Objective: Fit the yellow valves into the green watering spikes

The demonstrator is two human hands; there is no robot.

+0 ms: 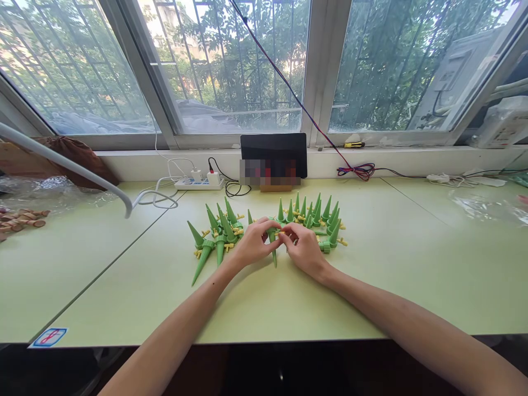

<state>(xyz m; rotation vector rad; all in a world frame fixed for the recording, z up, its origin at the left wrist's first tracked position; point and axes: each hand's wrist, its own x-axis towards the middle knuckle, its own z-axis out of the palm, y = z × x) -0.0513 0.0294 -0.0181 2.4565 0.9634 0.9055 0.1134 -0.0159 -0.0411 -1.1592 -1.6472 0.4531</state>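
Note:
Over the middle of the table, my left hand [256, 242] is closed on a green plant watering spike [274, 257], whose point hangs down towards me. My right hand [306, 248] pinches the small yellow valve [279, 234] at the spike's upper end; the fingertips cover part of it. Beside my left hand lies a group of green spikes with yellow valves [201, 260], some standing point up, others lying flat. Behind and to the right of my right hand stand several more such spikes [317, 213], mostly upright and close together.
At the back, a dark tablet [274, 147] leans on a stand. A white power strip [200, 184] with cables sits left of it, and a bundled cable [357, 171] lies right. A white curved tube [74, 159] crosses the left side. Wooden pieces [22, 220] lie far left.

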